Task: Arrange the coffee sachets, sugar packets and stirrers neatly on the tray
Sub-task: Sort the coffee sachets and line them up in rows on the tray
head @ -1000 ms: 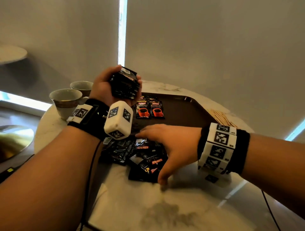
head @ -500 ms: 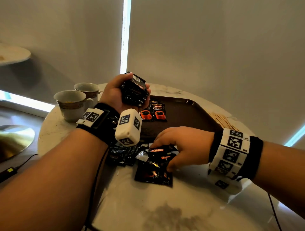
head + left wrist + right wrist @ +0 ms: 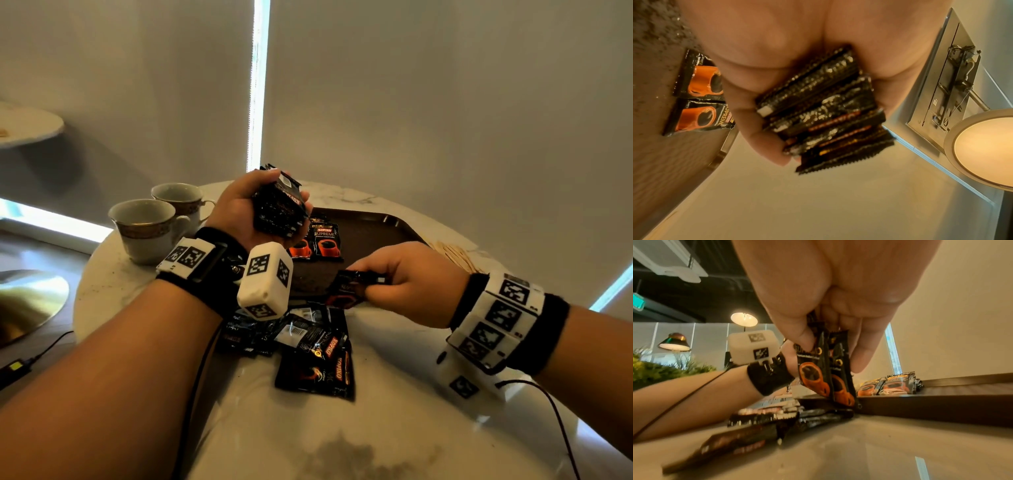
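Early going — only two sachets [image 3: 315, 241] lie on the tray [image 3: 373, 233], the left hand [image 3: 239, 209] grips a gathered stack [image 3: 279, 209], the right hand [image 3: 407, 277] pinches two more [image 3: 826, 376] above the loose pile [image 3: 308, 346] on the desk [image 3: 376, 428] — stirrers [image 3: 452, 251] untouched.

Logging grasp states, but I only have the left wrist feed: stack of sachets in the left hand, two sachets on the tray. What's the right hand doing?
Observer: The right hand pinches two orange-cup coffee sachets between thumb and fingers.
Operator: Clear of the table?
Observer: Yes. The head view shows them held above the loose sachet pile on the marble table.
Operator: Stirrers on the tray yet?
Observer: No. The wooden stirrers lie on the table, right of the tray.
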Tool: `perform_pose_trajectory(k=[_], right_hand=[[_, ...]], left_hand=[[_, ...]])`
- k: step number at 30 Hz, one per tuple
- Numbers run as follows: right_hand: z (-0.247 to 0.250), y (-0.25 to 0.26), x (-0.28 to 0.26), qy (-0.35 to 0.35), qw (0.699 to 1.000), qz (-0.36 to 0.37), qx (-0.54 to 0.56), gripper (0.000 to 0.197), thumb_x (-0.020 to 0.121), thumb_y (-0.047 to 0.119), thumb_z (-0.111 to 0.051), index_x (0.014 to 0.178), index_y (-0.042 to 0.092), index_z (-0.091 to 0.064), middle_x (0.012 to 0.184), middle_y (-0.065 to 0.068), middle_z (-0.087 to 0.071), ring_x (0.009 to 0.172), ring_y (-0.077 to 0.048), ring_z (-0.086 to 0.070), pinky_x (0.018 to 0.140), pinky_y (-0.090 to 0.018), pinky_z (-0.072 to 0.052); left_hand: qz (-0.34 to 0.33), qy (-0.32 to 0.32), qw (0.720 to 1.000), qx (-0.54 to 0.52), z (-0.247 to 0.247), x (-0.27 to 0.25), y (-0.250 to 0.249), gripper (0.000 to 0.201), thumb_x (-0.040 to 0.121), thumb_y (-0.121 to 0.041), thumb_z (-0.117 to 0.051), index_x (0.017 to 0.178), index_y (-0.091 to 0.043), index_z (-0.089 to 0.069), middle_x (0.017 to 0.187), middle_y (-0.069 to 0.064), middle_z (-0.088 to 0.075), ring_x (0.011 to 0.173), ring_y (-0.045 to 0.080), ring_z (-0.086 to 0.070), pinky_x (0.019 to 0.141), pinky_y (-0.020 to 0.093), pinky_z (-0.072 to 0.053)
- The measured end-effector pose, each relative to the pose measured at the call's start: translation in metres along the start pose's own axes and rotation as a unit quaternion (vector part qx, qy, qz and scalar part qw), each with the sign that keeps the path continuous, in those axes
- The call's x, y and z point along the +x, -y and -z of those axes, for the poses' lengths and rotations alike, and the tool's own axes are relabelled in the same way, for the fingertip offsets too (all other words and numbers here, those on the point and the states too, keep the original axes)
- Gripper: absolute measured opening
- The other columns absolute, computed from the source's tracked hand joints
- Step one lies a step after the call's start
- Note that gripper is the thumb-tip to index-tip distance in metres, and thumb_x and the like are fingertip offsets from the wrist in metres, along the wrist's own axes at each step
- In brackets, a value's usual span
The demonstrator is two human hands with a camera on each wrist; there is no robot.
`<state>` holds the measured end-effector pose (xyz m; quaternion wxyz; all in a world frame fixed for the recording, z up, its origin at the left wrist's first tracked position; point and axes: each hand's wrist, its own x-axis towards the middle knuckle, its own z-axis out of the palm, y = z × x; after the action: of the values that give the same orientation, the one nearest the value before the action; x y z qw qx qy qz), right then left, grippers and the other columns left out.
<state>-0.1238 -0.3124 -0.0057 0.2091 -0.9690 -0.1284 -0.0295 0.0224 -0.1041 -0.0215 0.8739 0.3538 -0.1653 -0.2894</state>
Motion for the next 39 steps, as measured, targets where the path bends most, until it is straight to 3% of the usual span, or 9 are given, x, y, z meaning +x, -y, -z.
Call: perform_pose_trajectory(k=[9,13,16,20,24,28,32,34,39], right_hand=[[0.03,0.011,0.018,-0.337,0.926,0.05,0.165,0.035,0.088,0.002,-0.067,0.103,0.032,-0.074,0.091,0.027,-0.073,0.083,0.008,-0.066,0.076,-0.01,-0.047],[0.009,0.02,0.032,-0.281,0.946,0.111,0.119,0.038,0.086,-0.001,-0.065,0.115,0.022,-0.074,0.108,0.014,-0.073,0.103,0.002,-0.067,0.091,-0.02,-0.051],[-0.004,0.013,0.036,-0.26,0.952,0.134,0.087,0.041,0.088,0.027,-0.065,0.129,0.021,-0.067,0.13,0.009,-0.065,0.124,-0.005,-0.057,0.108,-0.038,-0.046],[-0.007,0.01,0.031,-0.242,0.96,0.132,0.043,0.057,0.086,0.048,-0.06,0.137,0.023,-0.059,0.141,0.009,-0.056,0.134,-0.004,-0.047,0.115,-0.035,-0.038],[-0.001,0.012,0.036,-0.25,0.954,0.147,0.079,0.046,0.079,0.042,-0.067,0.12,0.02,-0.068,0.124,0.004,-0.065,0.119,-0.007,-0.058,0.102,-0.036,-0.049],[0.008,0.018,0.036,-0.179,0.969,0.123,0.115,0.058,0.055,0.048,-0.085,0.1,0.028,-0.056,0.128,0.002,-0.047,0.116,0.004,-0.05,0.084,-0.012,-0.05],[0.008,0.022,0.044,-0.129,0.964,0.086,0.217,0.059,0.051,0.035,-0.09,0.089,0.024,-0.046,0.105,-0.001,-0.062,0.094,-0.022,-0.07,0.075,-0.045,-0.061],[0.006,0.022,0.048,-0.137,0.96,0.098,0.224,0.059,0.053,0.027,-0.09,0.089,0.021,-0.044,0.09,-0.003,-0.063,0.085,-0.024,-0.069,0.075,-0.05,-0.06],[0.001,0.02,0.051,-0.131,0.95,0.107,0.264,0.069,0.049,0.028,-0.093,0.096,0.024,-0.043,0.105,-0.014,-0.062,0.097,-0.03,-0.068,0.079,-0.053,-0.06]], left_hand=[[0.021,0.028,0.999,0.022,-0.016,0.002,0.022,0.045,0.078,-0.024,-0.067,0.121,-0.018,-0.058,0.097,0.013,-0.066,0.083,0.028,-0.068,0.067,0.041,-0.059],[0.033,0.066,0.997,0.013,-0.026,0.002,0.04,0.029,0.086,-0.03,-0.062,0.111,-0.016,-0.068,0.1,0.011,-0.065,0.09,0.024,-0.065,0.074,0.039,-0.058],[0.029,0.089,0.996,0.012,-0.024,-0.001,0.039,0.022,0.087,-0.032,-0.06,0.101,-0.021,-0.074,0.101,0.009,-0.067,0.095,0.025,-0.064,0.08,0.042,-0.054],[0.012,0.105,0.994,-0.004,-0.027,-0.007,0.038,0.028,0.084,-0.032,-0.064,0.107,-0.018,-0.071,0.102,0.01,-0.069,0.094,0.027,-0.068,0.087,0.044,-0.051],[0.013,0.093,0.996,0.004,-0.026,-0.006,0.035,0.034,0.084,-0.024,-0.066,0.113,-0.007,-0.066,0.107,0.018,-0.063,0.098,0.032,-0.064,0.094,0.047,-0.047],[0.046,0.086,0.994,0.041,-0.023,-0.007,0.035,0.069,0.08,-0.032,-0.077,0.134,0.004,-0.053,0.124,0.028,-0.055,0.114,0.043,-0.055,0.109,0.053,-0.039],[0.059,0.089,0.992,0.064,-0.022,-0.005,0.035,0.042,0.082,-0.041,-0.067,0.106,-0.007,-0.074,0.103,0.016,-0.071,0.094,0.029,-0.069,0.086,0.043,-0.055],[0.054,0.082,0.994,0.055,-0.023,-0.004,0.034,0.038,0.085,-0.041,-0.064,0.1,-0.009,-0.077,0.099,0.013,-0.071,0.092,0.027,-0.068,0.086,0.042,-0.054],[0.026,0.074,0.997,0.021,-0.028,-0.004,0.035,0.036,0.09,-0.031,-0.055,0.095,-0.003,-0.077,0.092,0.017,-0.073,0.081,0.028,-0.073,0.077,0.036,-0.061]])
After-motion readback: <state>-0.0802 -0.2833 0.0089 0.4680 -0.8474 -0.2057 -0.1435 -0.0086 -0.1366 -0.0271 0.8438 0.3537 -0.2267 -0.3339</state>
